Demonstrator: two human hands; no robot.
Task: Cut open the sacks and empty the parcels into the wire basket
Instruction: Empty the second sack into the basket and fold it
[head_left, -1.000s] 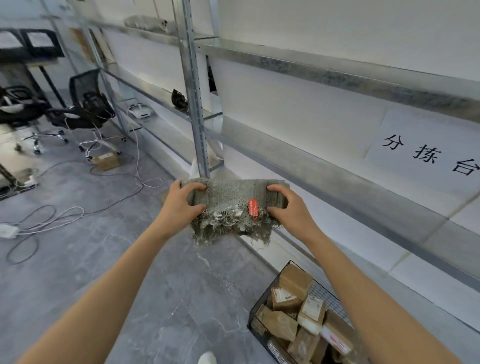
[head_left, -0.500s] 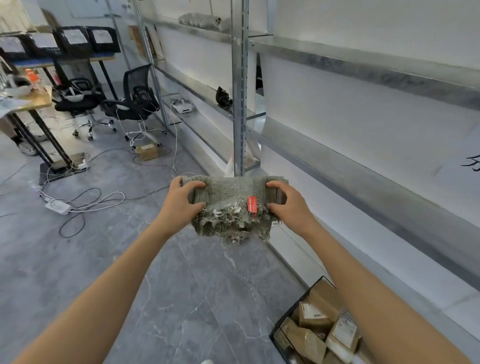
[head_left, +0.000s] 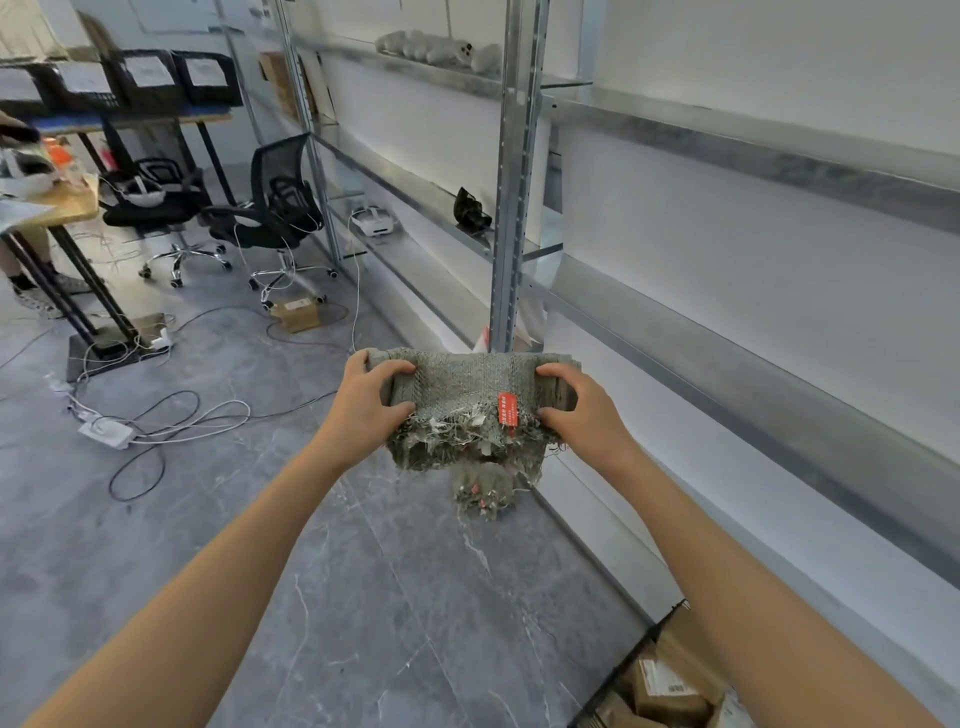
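1 sack (head_left: 467, 384) between left hand (head_left: 363, 410) and right hand (head_left: 582, 415); 1 wire basket (head_left: 631, 660)

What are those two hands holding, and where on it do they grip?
Both hold one folded grey woven sack. The left hand grips its left end and the right hand grips its right end. Its frayed edge hangs below.

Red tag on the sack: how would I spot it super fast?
Find the tall metal shelf post in the middle; below it the left hand and right hand hold a folded grey sack. On the sack's front, beside the right hand, hangs the red tag, the only bright red strip among grey frayed threads.
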